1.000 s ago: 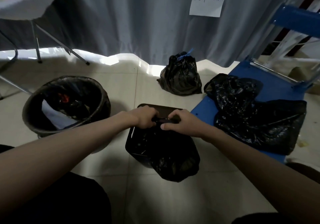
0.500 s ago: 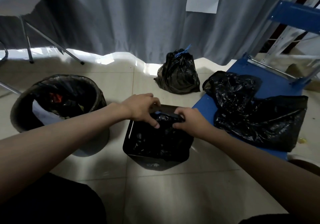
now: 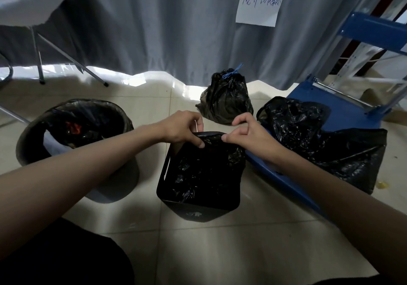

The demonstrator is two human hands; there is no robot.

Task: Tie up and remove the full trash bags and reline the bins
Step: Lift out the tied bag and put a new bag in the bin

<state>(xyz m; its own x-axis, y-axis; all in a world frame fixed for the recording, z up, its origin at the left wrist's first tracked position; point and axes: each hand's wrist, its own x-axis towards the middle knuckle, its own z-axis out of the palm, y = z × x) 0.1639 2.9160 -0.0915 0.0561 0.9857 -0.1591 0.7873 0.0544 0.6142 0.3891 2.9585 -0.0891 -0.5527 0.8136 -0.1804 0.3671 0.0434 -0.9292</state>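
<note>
Both hands now pinch the black liner point(image 3: 207, 168) at the square bin's point(image 3: 198, 205) far rim, left hand point(image 3: 184, 128) and right hand point(image 3: 246, 136) drawn slightly apart; earlier their grip bunched it together.

Pretty much all black here: glossy black liner point(image 3: 204, 166) in the black square bin point(image 3: 196, 213), black tied bag point(image 3: 226, 100) with a blue tie point(image 3: 231, 73). Round bin point(image 3: 114, 183) is dark grey, curtain point(image 3: 176, 25) grey, floor point(image 3: 220, 251) beige tile, cart point(image 3: 343, 111) bright blue.
</note>
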